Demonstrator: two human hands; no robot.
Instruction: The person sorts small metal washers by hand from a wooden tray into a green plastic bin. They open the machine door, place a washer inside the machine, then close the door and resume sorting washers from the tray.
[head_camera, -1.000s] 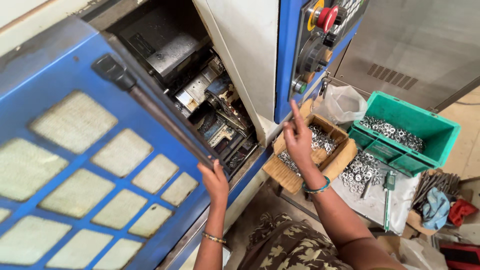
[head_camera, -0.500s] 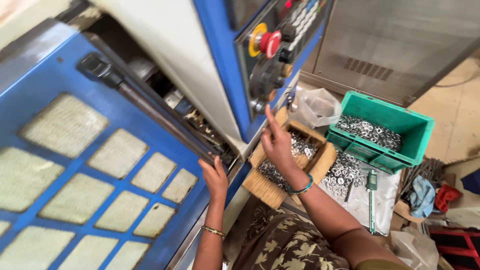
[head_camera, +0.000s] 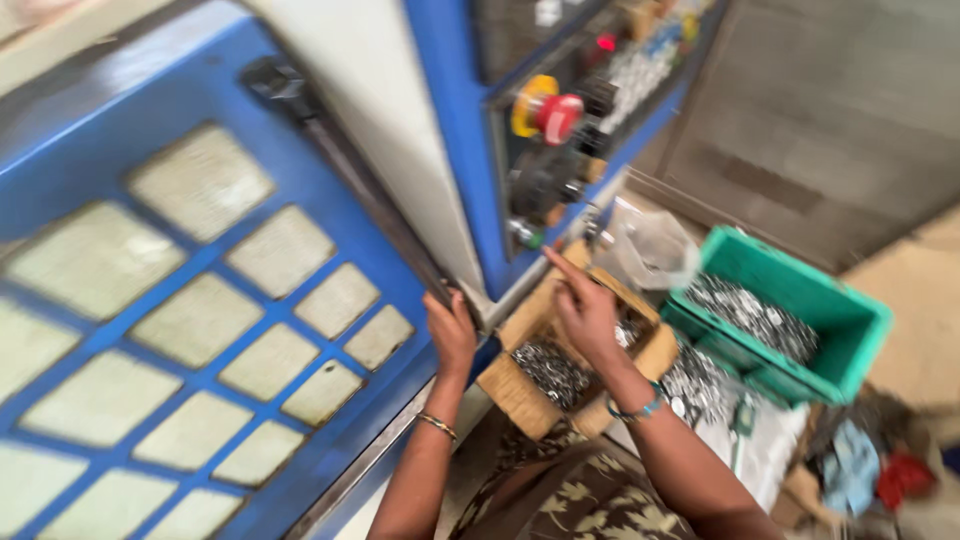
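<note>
The left hand (head_camera: 451, 331) reaches up and far, palm forward, fingers curled in a closed grip, a thin bangle on its wrist. The right hand (head_camera: 585, 310) is raised to its right, index finger pointing up-left, other fingers loosely bent, a beaded band at the wrist.

There are two hands, left (head_camera: 450, 330) and right (head_camera: 585, 310), one cardboard box (head_camera: 520, 395), one green crate (head_camera: 850, 325), one red button (head_camera: 558, 117).

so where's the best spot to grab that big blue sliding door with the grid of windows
Probably the long dark handle bar along the edge of the blue windowed machine door, taken from the front. It stands proud of the flat panel; the left hand already rests near its lower end.
</note>
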